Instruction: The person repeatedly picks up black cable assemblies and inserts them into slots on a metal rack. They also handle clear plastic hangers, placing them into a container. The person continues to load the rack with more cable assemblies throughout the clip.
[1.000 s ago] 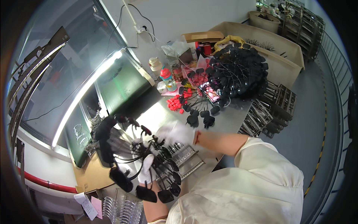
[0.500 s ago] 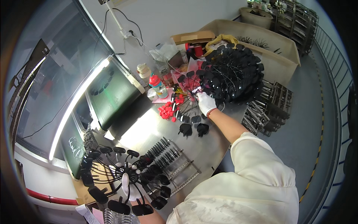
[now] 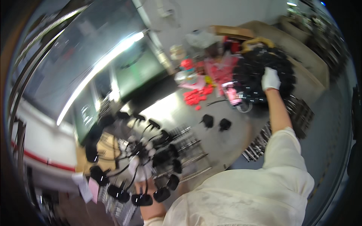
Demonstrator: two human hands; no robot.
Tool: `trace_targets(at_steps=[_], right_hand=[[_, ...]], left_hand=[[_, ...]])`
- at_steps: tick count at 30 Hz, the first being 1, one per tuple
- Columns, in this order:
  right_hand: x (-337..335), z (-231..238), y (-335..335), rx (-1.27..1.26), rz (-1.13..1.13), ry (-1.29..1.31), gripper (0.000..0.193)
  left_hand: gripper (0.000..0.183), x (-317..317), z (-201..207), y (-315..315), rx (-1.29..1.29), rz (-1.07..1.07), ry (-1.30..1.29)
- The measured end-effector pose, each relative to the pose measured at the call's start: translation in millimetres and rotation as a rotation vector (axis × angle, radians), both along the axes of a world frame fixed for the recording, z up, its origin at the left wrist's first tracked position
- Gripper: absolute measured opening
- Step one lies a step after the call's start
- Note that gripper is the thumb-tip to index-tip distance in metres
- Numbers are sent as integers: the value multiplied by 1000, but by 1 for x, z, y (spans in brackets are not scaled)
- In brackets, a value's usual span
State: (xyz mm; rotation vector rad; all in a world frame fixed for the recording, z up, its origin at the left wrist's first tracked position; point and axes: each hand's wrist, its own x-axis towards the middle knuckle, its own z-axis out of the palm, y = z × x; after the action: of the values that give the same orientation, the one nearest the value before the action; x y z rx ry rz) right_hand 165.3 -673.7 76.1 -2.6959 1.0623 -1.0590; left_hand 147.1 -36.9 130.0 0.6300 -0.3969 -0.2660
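Note:
The picture is smeared by motion. My left hand (image 3: 139, 169), in a white glove, is closed at the middle of a round spoked rack (image 3: 141, 150) with black curved arms. Black rounded pads (image 3: 98, 176) sit on the arm ends, and several pale knobs ring its hub. My right hand (image 3: 270, 78), also gloved, reaches far to the right onto a heap of similar black spoked racks (image 3: 252, 84). Blur hides its fingers, so I cannot tell whether it grips one. Two loose black pads (image 3: 207, 120) lie on the metal table (image 3: 235, 141) between my hands.
Small red pieces (image 3: 194, 97), a red-capped bottle (image 3: 187, 67) and a pink-lit phone-like object (image 3: 232, 94) lie on the far table. Metal racks (image 3: 186, 150) rest beside my left hand. A large beige bin (image 3: 316, 69) stands behind the heap, a lit tube lamp (image 3: 100, 73) at left.
My right hand has moved right and farther away, from the near side of the heap onto it. The spoked rack it held over the table is now gone from there. My view has turned.

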Motion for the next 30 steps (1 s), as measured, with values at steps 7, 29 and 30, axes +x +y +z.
trace_targets(at_steps=[7, 29, 30], right_hand=[[1, 73, 182, 308, 816, -422, 28], [-49, 143, 355, -28, 1582, -114, 51], [-49, 149, 364, -58, 1598, -108, 57]], left_hand=[[88, -10, 20, 4, -63, -175, -67], [94, -23, 49, 39, 193, -550, -330], [97, -20, 48, 28, 83, -680, -371]])
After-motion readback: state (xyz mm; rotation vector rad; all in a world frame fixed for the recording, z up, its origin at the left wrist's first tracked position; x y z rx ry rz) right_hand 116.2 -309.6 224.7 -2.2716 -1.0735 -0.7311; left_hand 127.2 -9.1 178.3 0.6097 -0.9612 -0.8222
